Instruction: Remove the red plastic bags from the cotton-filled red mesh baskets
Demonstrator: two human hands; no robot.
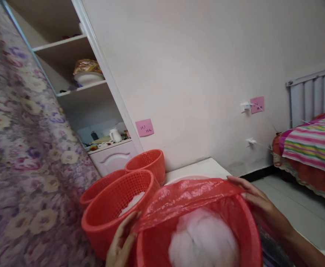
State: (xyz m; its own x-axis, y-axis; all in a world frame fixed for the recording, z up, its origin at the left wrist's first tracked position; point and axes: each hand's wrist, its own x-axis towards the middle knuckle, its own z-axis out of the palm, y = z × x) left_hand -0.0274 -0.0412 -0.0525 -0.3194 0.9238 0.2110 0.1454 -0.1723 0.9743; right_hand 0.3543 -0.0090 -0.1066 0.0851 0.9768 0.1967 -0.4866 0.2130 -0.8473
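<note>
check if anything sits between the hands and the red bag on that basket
Nothing visible does. The left hand and right hand both already touch the red plastic bag at the basket's rim.

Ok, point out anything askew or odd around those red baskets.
The red plastic bag sits crumpled and uneven over the front basket, draped across its far rim only, with both hands, left hand and right hand, at its edges. Nothing spilled.

A home bedroom: a bed with striped bedding sits under the radiator, cupboard shelves far left of it.
</note>
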